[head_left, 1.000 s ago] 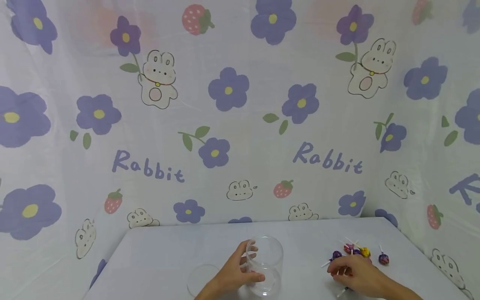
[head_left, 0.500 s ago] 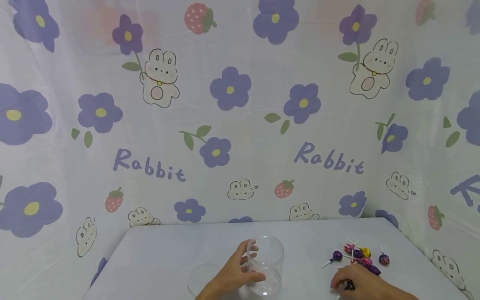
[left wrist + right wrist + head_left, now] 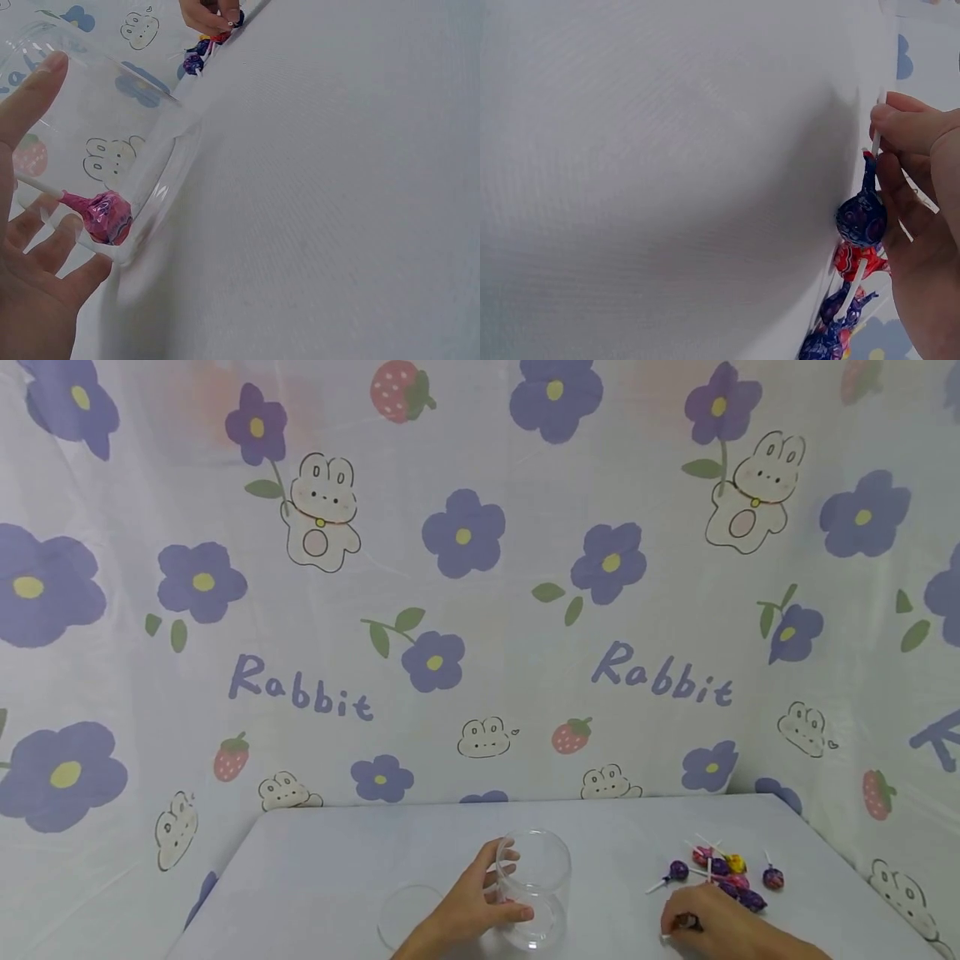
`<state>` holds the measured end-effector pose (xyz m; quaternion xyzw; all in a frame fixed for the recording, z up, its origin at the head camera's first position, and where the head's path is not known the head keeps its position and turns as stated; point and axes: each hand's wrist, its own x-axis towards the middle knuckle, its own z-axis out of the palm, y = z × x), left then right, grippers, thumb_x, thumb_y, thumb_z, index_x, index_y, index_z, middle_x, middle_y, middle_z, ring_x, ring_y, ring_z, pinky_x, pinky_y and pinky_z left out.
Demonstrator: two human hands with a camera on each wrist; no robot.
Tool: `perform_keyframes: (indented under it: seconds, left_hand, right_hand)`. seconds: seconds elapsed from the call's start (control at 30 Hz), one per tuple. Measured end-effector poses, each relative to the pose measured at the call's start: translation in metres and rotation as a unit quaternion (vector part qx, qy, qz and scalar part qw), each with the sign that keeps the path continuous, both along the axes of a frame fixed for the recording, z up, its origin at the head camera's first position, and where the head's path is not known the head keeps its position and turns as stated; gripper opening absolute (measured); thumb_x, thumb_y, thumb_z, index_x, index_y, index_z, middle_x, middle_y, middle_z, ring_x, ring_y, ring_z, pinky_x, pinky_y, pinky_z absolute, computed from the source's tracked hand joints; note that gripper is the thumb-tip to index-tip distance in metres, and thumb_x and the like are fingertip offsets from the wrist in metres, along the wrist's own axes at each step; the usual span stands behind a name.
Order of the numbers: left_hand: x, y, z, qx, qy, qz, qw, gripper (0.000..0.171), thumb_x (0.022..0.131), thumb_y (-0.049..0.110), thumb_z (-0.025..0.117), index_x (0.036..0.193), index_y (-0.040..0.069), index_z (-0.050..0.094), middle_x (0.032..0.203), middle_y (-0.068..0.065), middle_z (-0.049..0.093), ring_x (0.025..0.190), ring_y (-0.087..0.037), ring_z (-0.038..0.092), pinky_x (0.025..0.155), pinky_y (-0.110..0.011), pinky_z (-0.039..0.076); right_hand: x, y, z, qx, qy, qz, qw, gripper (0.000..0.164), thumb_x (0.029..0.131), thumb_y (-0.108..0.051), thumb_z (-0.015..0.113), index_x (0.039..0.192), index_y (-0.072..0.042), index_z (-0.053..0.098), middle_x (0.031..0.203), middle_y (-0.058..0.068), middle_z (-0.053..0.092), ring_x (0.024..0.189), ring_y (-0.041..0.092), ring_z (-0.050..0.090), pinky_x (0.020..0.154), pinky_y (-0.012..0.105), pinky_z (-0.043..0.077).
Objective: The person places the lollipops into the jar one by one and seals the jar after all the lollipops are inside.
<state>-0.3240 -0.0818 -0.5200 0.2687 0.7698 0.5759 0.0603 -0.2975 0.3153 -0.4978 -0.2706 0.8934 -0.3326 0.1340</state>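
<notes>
My left hand [image 3: 480, 897] holds a clear round jar [image 3: 555, 881] upright on the table, thumb on the near side and fingers around the left. Inside the jar, a pink-wrapped lollipop [image 3: 109, 217] lies near the bottom. My right hand [image 3: 716, 920], just in front of the candy pile, pinches the white stick of a dark blue lollipop [image 3: 861, 219] between thumb and fingertips. In the head view that lollipop is mostly covered by the hand. Behind it in the right wrist view are a red lollipop [image 3: 851, 262] and several purple ones.
Several wrapped lollipops [image 3: 731, 881] lie in a loose pile at the right. One purple lollipop [image 3: 678, 870] sits apart to its left, another [image 3: 773, 877] to its right. A clear round lid [image 3: 381, 920] lies left of the jar, partly behind my left hand.
My right hand has come down from over the pile toward the table's front, and the dark blue lollipop's stick is now pinched in its fingers. The left hand and jar stay in place.
</notes>
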Motion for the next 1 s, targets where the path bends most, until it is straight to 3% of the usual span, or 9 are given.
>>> perform_keyframes:
  seconds: [0.17,0.27,0.47,0.63,0.73,0.87,1.0]
  left_hand:
    - [0.002,0.001,0.001,0.000,0.002,0.001,1.0000,0.085,0.088,0.033,0.086,0.155,0.023,0.035,0.149,-0.012,0.048,0.136,-0.039,0.050,0.105,-0.058,0.047]
    - [0.003,0.001,0.002,0.002,0.003,-0.001,1.0000,0.086,0.088,0.032,0.086,0.155,0.022,0.035,0.149,-0.014,0.048,0.136,-0.040,0.050,0.105,-0.058,0.048]
    - [0.001,0.001,0.001,0.004,0.001,-0.002,1.0000,0.086,0.087,0.031,0.086,0.156,0.022,0.035,0.149,-0.016,0.048,0.136,-0.040,0.050,0.106,-0.057,0.048]
    - [0.001,0.000,0.000,0.003,0.002,-0.005,1.0000,0.086,0.088,0.033,0.086,0.156,0.021,0.035,0.148,-0.013,0.048,0.136,-0.040,0.051,0.106,-0.057,0.048]
    - [0.001,0.000,-0.001,0.003,0.005,-0.006,1.0000,0.086,0.088,0.034,0.086,0.156,0.022,0.034,0.148,-0.013,0.048,0.136,-0.039,0.051,0.105,-0.056,0.048]
    - [0.001,-0.001,0.000,0.003,0.007,-0.006,1.0000,0.086,0.088,0.034,0.086,0.156,0.023,0.034,0.148,-0.012,0.048,0.136,-0.038,0.051,0.105,-0.056,0.048]
    - [0.000,-0.001,0.001,0.003,0.006,-0.006,1.0000,0.085,0.088,0.034,0.086,0.155,0.023,0.035,0.148,-0.014,0.048,0.136,-0.038,0.051,0.105,-0.055,0.048]
  right_hand:
    - [0.000,-0.002,0.011,0.003,0.006,-0.019,1.000,0.009,0.096,-0.006,0.073,0.102,-0.012,0.073,0.092,-0.004,0.067,0.080,0.012,0.059,0.078,0.027,0.058]
    - [0.000,-0.002,0.020,0.000,0.018,-0.022,1.000,0.007,0.097,-0.004,0.071,0.101,-0.010,0.070,0.089,-0.003,0.064,0.078,0.010,0.056,0.071,0.024,0.056]
    - [-0.003,-0.001,0.030,-0.038,0.077,-0.021,0.996,0.014,0.093,0.001,0.069,0.091,-0.010,0.061,0.078,-0.007,0.058,0.070,0.005,0.055,0.057,0.023,0.050]
    - [-0.007,0.000,0.031,-0.072,0.122,-0.003,0.990,0.021,0.087,0.006,0.070,0.086,-0.012,0.060,0.080,-0.008,0.063,0.070,0.005,0.065,0.058,0.024,0.056]
    - [-0.009,0.000,0.033,-0.088,0.110,-0.009,0.990,0.018,0.087,0.006,0.071,0.086,-0.010,0.062,0.084,-0.001,0.066,0.073,0.009,0.068,0.059,0.025,0.057]
    - [-0.009,-0.002,0.037,-0.104,0.071,-0.041,0.991,0.013,0.089,0.002,0.071,0.088,-0.006,0.062,0.087,0.003,0.068,0.069,0.012,0.067,0.049,0.025,0.052]
    - [-0.011,-0.005,0.040,-0.137,0.049,-0.059,0.988,0.009,0.092,0.000,0.070,0.090,-0.002,0.062,0.094,0.012,0.067,0.079,0.019,0.072,0.059,0.026,0.058]
